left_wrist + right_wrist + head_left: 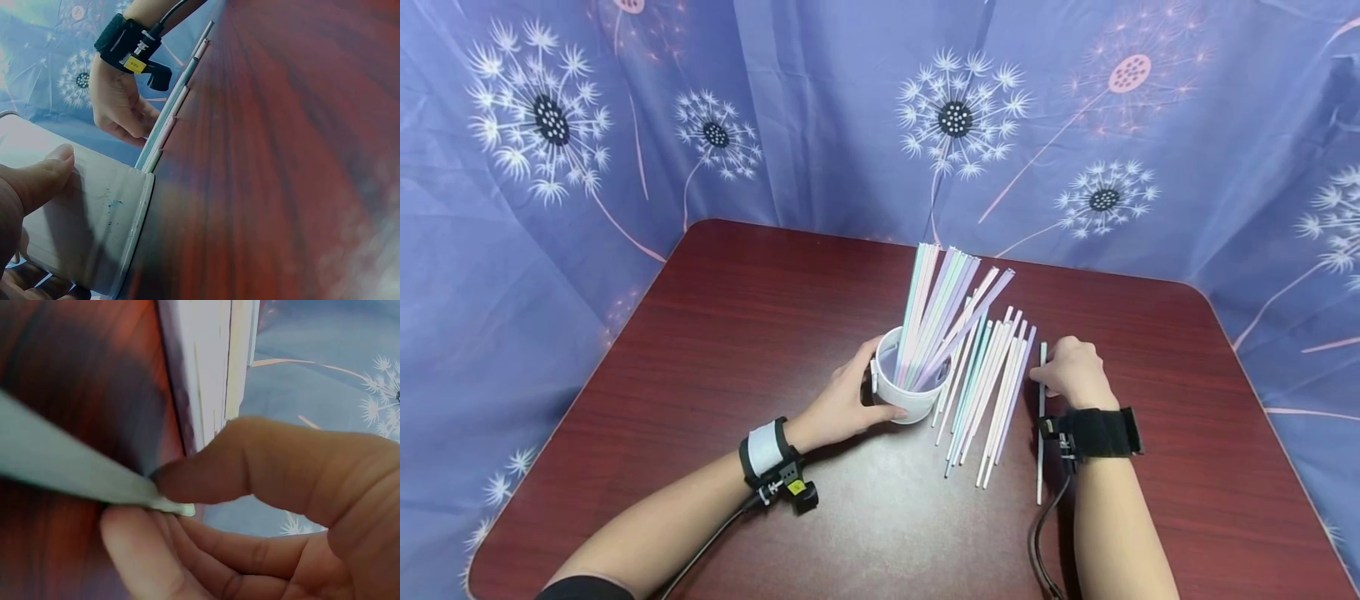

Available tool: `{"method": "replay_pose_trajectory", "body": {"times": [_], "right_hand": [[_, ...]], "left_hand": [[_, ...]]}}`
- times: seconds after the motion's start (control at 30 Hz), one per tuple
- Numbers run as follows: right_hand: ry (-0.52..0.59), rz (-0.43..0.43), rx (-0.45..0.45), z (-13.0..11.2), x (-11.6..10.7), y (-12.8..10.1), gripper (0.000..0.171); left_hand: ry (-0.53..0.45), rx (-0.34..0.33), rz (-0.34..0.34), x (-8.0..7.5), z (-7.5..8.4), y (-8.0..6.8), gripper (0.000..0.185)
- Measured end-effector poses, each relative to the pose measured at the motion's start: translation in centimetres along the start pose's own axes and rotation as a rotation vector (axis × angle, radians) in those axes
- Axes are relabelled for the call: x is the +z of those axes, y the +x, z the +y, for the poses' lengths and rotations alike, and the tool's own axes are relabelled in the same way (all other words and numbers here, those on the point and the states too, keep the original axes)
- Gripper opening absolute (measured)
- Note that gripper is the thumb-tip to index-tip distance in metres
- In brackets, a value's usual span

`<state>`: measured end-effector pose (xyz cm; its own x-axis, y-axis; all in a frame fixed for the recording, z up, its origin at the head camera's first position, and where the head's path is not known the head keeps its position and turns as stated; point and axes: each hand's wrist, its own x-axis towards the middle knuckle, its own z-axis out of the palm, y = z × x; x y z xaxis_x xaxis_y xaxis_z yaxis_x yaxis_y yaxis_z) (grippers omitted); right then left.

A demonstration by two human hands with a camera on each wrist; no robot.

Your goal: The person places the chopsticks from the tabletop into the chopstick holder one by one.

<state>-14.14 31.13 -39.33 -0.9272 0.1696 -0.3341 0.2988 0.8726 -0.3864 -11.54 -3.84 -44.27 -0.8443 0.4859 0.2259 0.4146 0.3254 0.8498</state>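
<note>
My left hand (867, 393) grips a white cup (913, 398) that stands on the dark red table (737, 333); in the left wrist view its thumb (42, 176) presses the cup wall (94, 212). Several pastel straws (936, 308) stand in the cup and lean away from me. Beside it on the right, a row of loose straws (992, 392) lies flat. My right hand (1049, 375) pinches one pale green straw (1041, 450) that lies apart from the row. The right wrist view shows the straw's end (69, 469) held between thumb and fingers (164, 499).
A blue curtain with dandelion prints (955, 117) closes in the table on the far side and both flanks. Cables run from both wrist straps toward me. Bare tabletop stretches to the left of the cup (700, 350) and to the right of my right hand (1187, 392).
</note>
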Motion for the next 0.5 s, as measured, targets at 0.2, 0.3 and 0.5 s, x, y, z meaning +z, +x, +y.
{"method": "replay_pose_trajectory", "body": {"times": [0.2, 0.3, 0.5], "right_hand": [[0.016, -0.017, -0.018, 0.4, -0.5, 0.0, 0.028], [0.064, -0.008, -0.079, 0.2, -1.1, -0.4, 0.038], [0.256, 0.004, -0.288, -0.6, -2.8, -2.0, 0.042]], "left_hand": [[0.007, -0.006, 0.000, 0.0, 0.0, -0.1, 0.103], [0.000, -0.004, -0.001, 0.1, -0.1, 0.0, 0.104], [-0.006, 0.001, 0.002, 0.1, -0.2, 0.0, 0.104]]}}
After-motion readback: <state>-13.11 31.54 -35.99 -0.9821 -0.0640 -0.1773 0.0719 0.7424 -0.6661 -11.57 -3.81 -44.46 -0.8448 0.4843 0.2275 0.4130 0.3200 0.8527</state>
